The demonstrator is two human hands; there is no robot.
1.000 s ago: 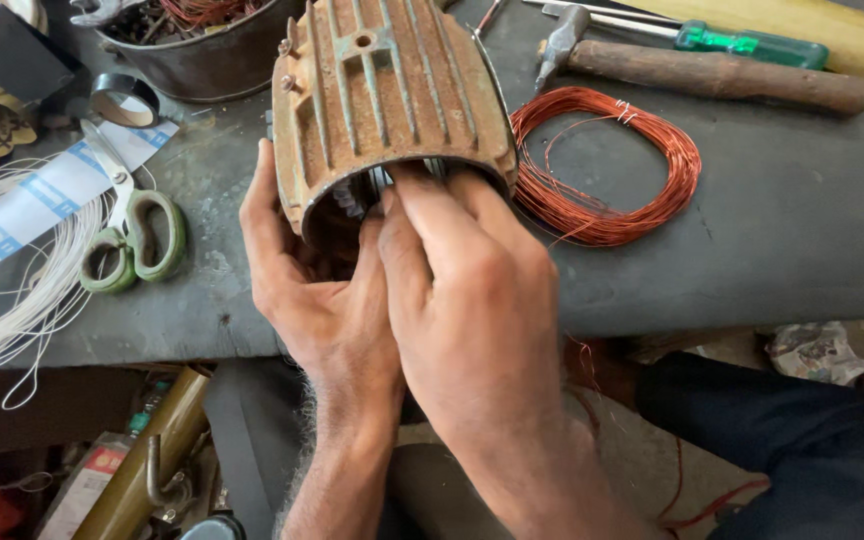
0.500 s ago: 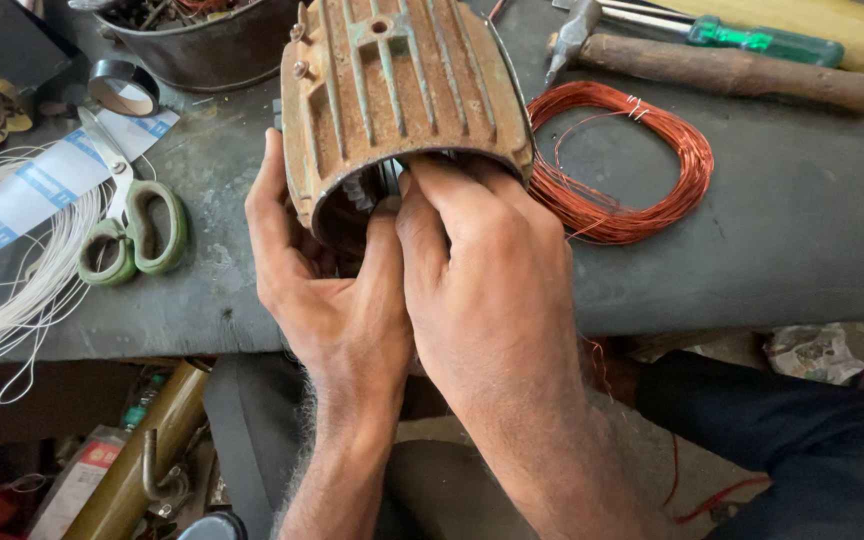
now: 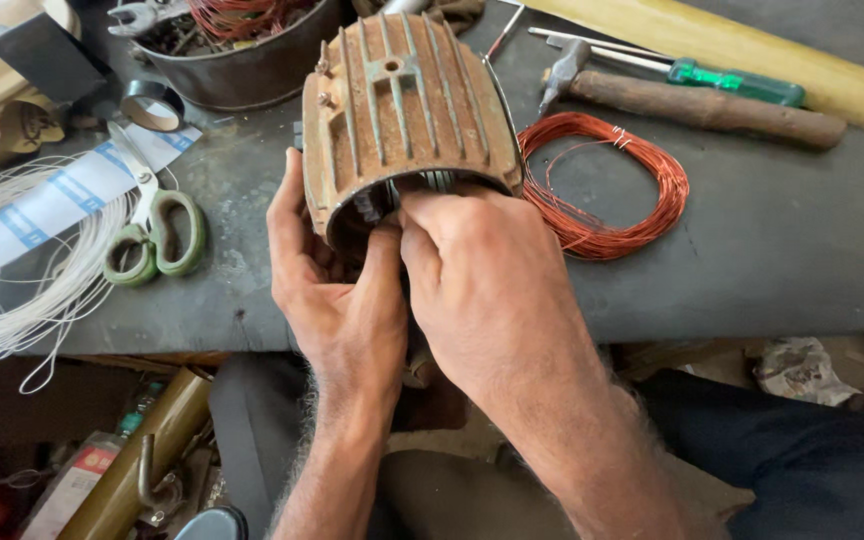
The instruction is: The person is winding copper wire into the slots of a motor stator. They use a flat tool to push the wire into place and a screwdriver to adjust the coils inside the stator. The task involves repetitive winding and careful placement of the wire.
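A rusty ribbed motor housing (image 3: 407, 105) lies on the grey workbench (image 3: 772, 250), its open end facing me. My left hand (image 3: 337, 295) cups the housing's lower left rim, thumb along its side. My right hand (image 3: 482, 285) covers the opening, with fingertips pushed inside the bore where the stator slots show; what the fingers pinch there is hidden. A coil of copper wire (image 3: 607, 185) rests just right of the housing.
Green-handled scissors (image 3: 157, 235) and a white wire bundle (image 3: 22, 280) lie at left, beside a blue-striped strip. A metal bowl (image 3: 237, 55) of parts sits at the back. A hammer (image 3: 692, 100), a green screwdriver (image 3: 732, 80) and a yellow wooden bar (image 3: 752, 55) lie at back right.
The view has shifted slightly, so the housing appears lower and further right. My right fingers have pressed deeper into the opening. My left hand keeps its hold.
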